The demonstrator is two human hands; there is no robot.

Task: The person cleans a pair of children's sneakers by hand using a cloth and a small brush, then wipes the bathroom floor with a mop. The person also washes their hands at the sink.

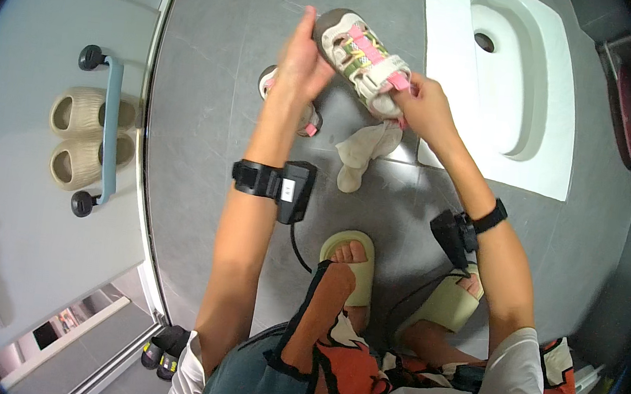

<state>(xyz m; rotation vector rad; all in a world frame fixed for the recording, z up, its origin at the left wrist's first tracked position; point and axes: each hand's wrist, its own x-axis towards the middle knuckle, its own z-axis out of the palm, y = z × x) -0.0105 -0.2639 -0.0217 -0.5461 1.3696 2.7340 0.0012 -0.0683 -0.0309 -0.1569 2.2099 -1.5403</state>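
A child's sports sandal (362, 57) with a brown sole and pink, green and white straps is held up over the floor. My left hand (304, 60) supports its toe end with the palm, thumb raised. At the heel end, by the pink tab, the fingers of my right hand (423, 107) are closed on it. A similar sandal (309, 120) lies on the floor, partly hidden behind my left forearm. Pale socks (364, 149) lie on the grey tiles below the held sandal.
A white squat toilet (558, 107) is set into the floor at the right. Beige slippers (76, 140) sit in a blue rack on the left wall or door panel. Dark shoes (164, 351) stand at lower left. My feet are in pale green slides (362, 277).
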